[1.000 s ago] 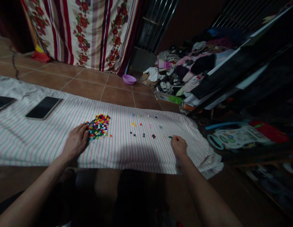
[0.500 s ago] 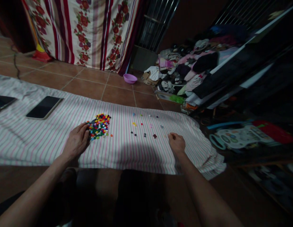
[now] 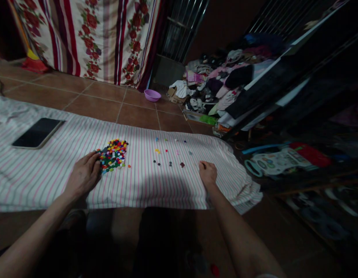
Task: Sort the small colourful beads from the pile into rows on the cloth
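Since a second ago the right hand [image 3: 208,172] has shifted left toward the brown pieces [image 3: 182,165], and the green piece at its fingertips is now out of sight; the left hand [image 3: 83,174] has stayed put. Both reach in over the cloth's [image 3: 132,189] near edge. The right's fingers are curled and pressed together, on a piece or not one cannot tell; the left's lie loosely spread, touching the left side of the mixed pile [image 3: 113,156]. An orange piece [image 3: 129,166] sits just right of the pile. Nearer the right end, small pieces lie in three rows, the brown ones in the nearest, a blue one [image 3: 156,139] in the farthest. A phone [image 3: 37,133] rests toward the far left corner. Beyond the far edge stand a basin [image 3: 152,95] and, behind it, a curtain [image 3: 109,42].
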Demonstrator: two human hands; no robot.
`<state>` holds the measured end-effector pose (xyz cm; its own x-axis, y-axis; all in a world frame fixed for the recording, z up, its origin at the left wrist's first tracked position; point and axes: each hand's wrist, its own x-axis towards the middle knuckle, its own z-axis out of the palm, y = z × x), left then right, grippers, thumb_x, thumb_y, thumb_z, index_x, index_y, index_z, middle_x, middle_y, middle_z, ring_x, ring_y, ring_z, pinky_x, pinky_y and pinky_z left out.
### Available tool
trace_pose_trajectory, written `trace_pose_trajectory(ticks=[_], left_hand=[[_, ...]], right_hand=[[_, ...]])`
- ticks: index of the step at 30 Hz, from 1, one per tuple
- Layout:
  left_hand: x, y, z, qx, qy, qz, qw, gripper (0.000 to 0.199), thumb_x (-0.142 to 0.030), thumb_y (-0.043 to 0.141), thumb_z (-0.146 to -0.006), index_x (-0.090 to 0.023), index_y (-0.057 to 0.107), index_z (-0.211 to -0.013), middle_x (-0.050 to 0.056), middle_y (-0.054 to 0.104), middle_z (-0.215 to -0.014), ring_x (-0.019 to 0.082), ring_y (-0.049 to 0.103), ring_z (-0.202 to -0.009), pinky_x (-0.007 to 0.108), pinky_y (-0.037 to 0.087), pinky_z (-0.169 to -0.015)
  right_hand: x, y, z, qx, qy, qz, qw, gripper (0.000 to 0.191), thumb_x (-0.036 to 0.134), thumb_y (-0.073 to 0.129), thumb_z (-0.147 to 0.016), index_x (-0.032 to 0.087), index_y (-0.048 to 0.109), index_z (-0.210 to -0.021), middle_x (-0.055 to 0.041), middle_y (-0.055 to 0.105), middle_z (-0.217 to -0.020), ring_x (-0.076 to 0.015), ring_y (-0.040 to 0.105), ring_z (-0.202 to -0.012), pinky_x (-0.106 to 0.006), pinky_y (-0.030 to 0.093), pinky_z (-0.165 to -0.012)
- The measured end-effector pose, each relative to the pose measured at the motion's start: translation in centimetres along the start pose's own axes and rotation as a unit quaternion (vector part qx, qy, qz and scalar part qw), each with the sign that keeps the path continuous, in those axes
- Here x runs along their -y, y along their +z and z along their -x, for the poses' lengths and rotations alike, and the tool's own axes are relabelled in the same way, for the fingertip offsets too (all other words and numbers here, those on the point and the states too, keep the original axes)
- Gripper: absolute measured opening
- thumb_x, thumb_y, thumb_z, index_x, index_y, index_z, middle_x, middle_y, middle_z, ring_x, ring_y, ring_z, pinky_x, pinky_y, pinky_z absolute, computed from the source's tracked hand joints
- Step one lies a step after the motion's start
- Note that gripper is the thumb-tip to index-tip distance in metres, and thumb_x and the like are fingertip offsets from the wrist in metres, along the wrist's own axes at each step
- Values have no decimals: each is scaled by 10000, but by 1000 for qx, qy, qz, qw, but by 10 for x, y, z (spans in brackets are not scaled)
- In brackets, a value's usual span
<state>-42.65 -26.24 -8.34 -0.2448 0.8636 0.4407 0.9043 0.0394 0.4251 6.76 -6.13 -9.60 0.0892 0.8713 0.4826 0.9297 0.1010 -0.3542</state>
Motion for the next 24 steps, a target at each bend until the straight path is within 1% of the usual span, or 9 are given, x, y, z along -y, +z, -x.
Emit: trace_pose_trajectory(ticks=[6, 9, 12, 15, 17, 19, 21, 24], left_hand=[[-2, -1, -1, 0, -4, -3, 1000, 504, -421, 260, -943, -120, 581, -1188, 180, 584, -1305, 295, 548, -1225, 504, 440, -1065], [-3, -4, -1, 5, -4, -5, 1000, 496, -410, 274, -941, -111, 584, -1185, 179, 589, -1302, 289, 555, -1217, 493, 447, -1064], [-4, -5, -1, 0, 1, 1, 1000, 480, -398, 291, -937, -115, 585, -1190, 174, 591, -1305, 288, 560, -1208, 497, 462, -1047], [-4, -3, -1, -6, -2, 5, 1000, 477, -398, 290, -940, -123, 587, -1194, 164, 592, -1305, 283, 559, -1208, 501, 458, -1049], [-4, -2, -1, -6, -6, 4, 1000, 494, -406, 279, -946, -112, 590, -1193, 171, 588, -1308, 281, 554, -1217, 493, 454, -1055], [-5, -2, -1, -2, -12, 3, 1000, 512, -409, 270, -952, -93, 592, -1194, 182, 580, -1316, 280, 551, -1221, 480, 450, -1061], [-5, -2, -1, 2, -13, 5, 1000, 519, -406, 269, -954, -81, 593, -1197, 189, 575, -1323, 283, 549, -1221, 479, 445, -1066], [-5, -2, -1, -1, -12, 10, 1000, 509, -407, 275, -954, -100, 591, -1210, 181, 572, -1331, 289, 545, -1224, 499, 441, -1066]], right_hand=[[-2, -1, -2, 7, 4, -20, 1000, 353, 315, 417, -811, 158, 727, -872, -124, 678, -893, -252, 541, -908, -392, 420, -892], [-2, -3, -3, 3, 32, -29, 999, 395, 304, 375, -803, 143, 727, -887, -137, 672, -912, -262, 542, -928, -405, 413, -915], [1, -7, -4, -16, 60, -41, 997, 401, 295, 373, -786, 140, 721, -910, -139, 656, -922, -269, 538, -938, -414, 410, -920], [8, -12, -6, -49, 72, -51, 995, 398, 281, 384, -776, 130, 711, -946, -149, 639, -909, -282, 532, -953, -423, 409, -913], [17, -16, -8, -68, 69, -55, 994, 406, 283, 388, -781, 114, 702, -977, -160, 628, -898, -288, 531, -943, -429, 412, -899], [31, -18, -11, -72, 47, -67, 994, 419, 299, 391, -795, 102, 690, -1010, -163, 621, -901, -281, 536, -911, -425, 422, -880], [50, -18, -12, -67, 14, -85, 994, 417, 315, 396, -808, 106, 682, -1027, -153, 619, -916, -263, 543, -874, -412, 434, -862], [87, -14, -9, -49, -29, -117, 991, 383, 325, 401, -826, 134, 683, -1002, -129, 624, -947, -235, 559, -852, -387, 450, -846]])
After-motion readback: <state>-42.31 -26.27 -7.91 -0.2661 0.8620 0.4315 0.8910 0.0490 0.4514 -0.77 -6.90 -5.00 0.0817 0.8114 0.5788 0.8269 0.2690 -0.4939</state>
